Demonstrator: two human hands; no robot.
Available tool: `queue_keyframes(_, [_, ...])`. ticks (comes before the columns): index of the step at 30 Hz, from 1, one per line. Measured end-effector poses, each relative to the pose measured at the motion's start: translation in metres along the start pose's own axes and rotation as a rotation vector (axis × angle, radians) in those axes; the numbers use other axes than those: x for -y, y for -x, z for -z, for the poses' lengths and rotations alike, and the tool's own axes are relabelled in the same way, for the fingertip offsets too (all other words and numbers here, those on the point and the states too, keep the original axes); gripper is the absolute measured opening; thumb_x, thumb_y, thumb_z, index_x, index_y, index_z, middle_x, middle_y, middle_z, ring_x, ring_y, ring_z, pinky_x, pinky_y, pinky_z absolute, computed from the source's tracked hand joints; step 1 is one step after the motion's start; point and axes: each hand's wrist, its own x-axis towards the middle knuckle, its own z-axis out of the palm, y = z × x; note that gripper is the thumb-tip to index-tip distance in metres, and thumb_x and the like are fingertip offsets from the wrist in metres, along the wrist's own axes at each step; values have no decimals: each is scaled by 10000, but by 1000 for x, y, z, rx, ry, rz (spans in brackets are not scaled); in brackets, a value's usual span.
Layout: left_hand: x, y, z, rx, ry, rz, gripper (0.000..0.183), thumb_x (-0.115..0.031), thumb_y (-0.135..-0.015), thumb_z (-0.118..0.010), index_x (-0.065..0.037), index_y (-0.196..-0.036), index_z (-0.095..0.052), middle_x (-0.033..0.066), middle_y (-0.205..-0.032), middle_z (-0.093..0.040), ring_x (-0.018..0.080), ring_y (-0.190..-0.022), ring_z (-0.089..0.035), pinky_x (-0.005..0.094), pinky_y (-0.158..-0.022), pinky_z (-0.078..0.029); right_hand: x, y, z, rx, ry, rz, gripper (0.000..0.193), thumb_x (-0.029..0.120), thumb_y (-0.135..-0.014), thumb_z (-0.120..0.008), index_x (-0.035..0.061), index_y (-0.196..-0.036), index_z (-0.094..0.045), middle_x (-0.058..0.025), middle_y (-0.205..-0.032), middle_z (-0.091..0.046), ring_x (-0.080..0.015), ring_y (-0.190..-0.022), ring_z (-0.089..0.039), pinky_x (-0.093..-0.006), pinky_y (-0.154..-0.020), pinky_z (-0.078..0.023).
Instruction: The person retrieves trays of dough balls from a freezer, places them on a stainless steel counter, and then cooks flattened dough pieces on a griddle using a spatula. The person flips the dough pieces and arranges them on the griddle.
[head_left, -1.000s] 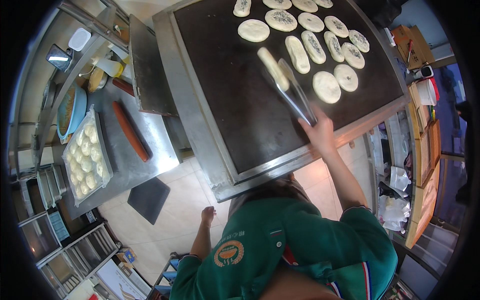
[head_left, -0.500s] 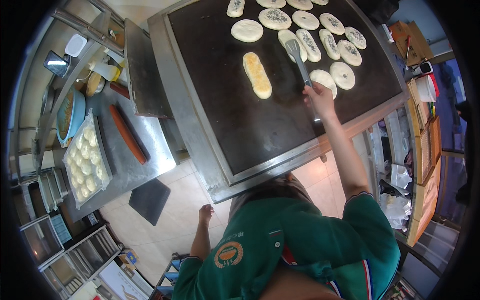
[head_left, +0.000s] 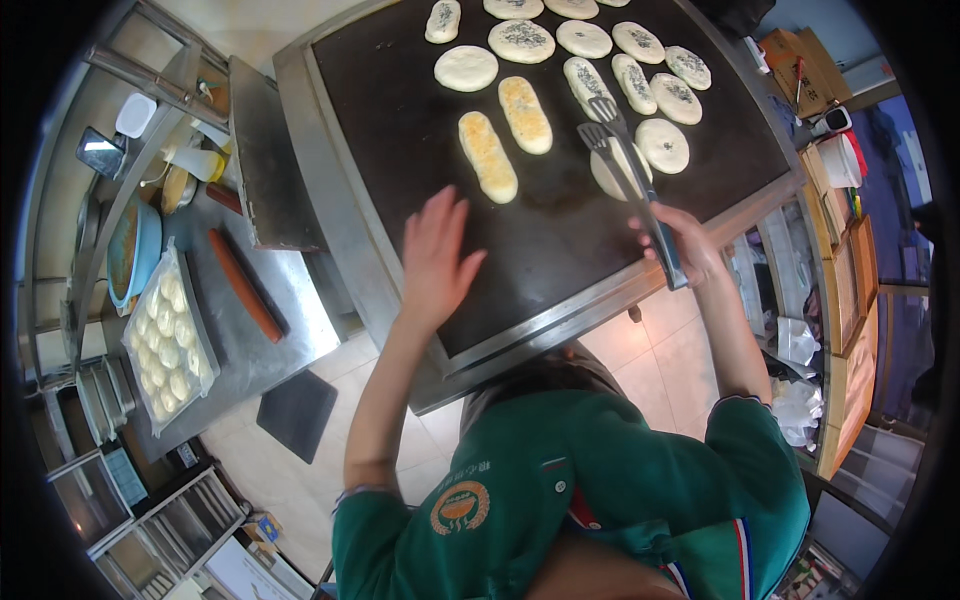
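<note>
Now, a person's right hand [head_left: 688,245] grasps tongs [head_left: 634,160], their tips at two pale breads [head_left: 605,180] on a dark griddle [head_left: 540,255]; whether they touch is unclear. To the left, two browned breads [head_left: 489,158] lie side by side, slightly apart. Below these, the left hand [head_left: 437,262] spreads wide over the griddle, gripping nothing. Small pale characters [head_left: 482,466] and a round orange emblem [head_left: 460,508] mark the green shirt [head_left: 515,440].
</note>
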Motion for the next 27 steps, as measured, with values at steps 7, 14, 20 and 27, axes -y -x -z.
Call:
queue_keyframes(7, [11, -98, -92, 74, -143, 27, 697, -339, -900, -633, -70, -1472, -338, 138, -1552, -282, 326, -1439, -251, 533, -1137, -244, 32, -2, 33, -13, -55, -1, 385, 300, -957, -598, -53, -1103, -555, -156, -933, -651, -146, -674, -608, -258, -514, -584])
queue_keyframes(14, [17, -114, -89, 59, -63, 9, 671, -394, -916, -601, -65, -1454, -372, 173, -1550, -267, 342, -1445, -227, 564, -1140, -197, 67, -22, 60, 1, 106, -34, 383, 293, -977, -563, -77, -1071, -583, -163, -913, -687, -141, -641, -654, -268, -531, -603])
queue_keyframes(20, [3, -109, -74, -108, 22, 43, 608, -332, -921, -610, -42, -1415, -407, 186, -1524, -295, 376, -1420, -255, 564, -1140, -187, 71, -63, 66, 31, 143, -106, 381, 298, -951, -607, -53, -1098, -581, -169, -930, -692, -152, -672, -678, -287, -555, -613])
queue_keyframes(27, [8, -92, -61, -159, 36, 98, 508, -218, -895, -632, -17, -1335, -474, 199, -1480, -360, 395, -1378, -329, 570, -1124, -228, 55, -142, 44, -105, 336, 106, 178, 135, -954, -581, -25, -1023, -618, -71, -778, -649, -113, -530, -570, -250, -479, -502])
